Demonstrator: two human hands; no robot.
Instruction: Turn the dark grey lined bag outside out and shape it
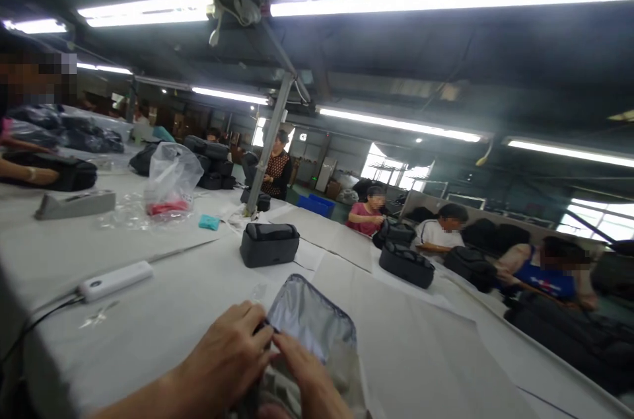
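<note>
Both hands meet at the bottom edge of the view over a bag with a silver foil lining [313,323], which lies open on the white-covered table [198,300] right in front of the person. The left hand [228,356] curls over the bag's near rim, fingers pressed together and gripping its dark edge; the right hand [306,366] lies just beside it, fingertips pinching at the same rim — exactly what is pinched is hidden. This looks like the stage of working the opening or the lining near the zip, and the next move would seem to call for a firm hold on the rim with one hand while the other pulls along it. The lining is shiny, crinkled, and rounded at the top, bordered by dark trim. Farther off stand a closed grey bag [269,244], a white power bank [115,280] and a clear plastic bag [172,181]; other workers sit along the right.
</note>
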